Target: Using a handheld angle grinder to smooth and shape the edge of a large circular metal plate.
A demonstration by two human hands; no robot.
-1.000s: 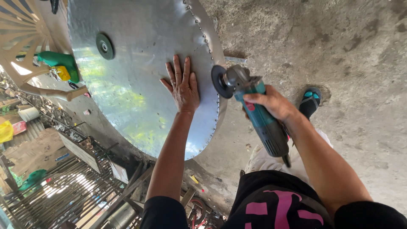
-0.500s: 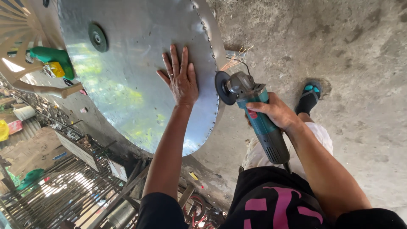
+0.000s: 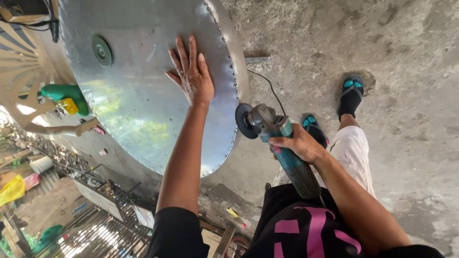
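Observation:
A large round sheet-metal disc with a riveted rim fills the upper left. My left hand lies flat on it near its right edge, fingers spread. My right hand grips the body of a teal angle grinder. Its dark grinding wheel hangs just right of the disc's rim, not clearly touching it. A spare grinding disc lies on the metal sheet at upper left.
Rough concrete floor spreads to the right, with my sandalled feet on it. A black cord and a short metal bar lie by the rim. A green tool rests on a beige plastic chair. Metal grating sits lower left.
The view has shifted. The grinder has dropped lower along the disc's rim and sits slightly further from it. My left hand stays flat on the disc.

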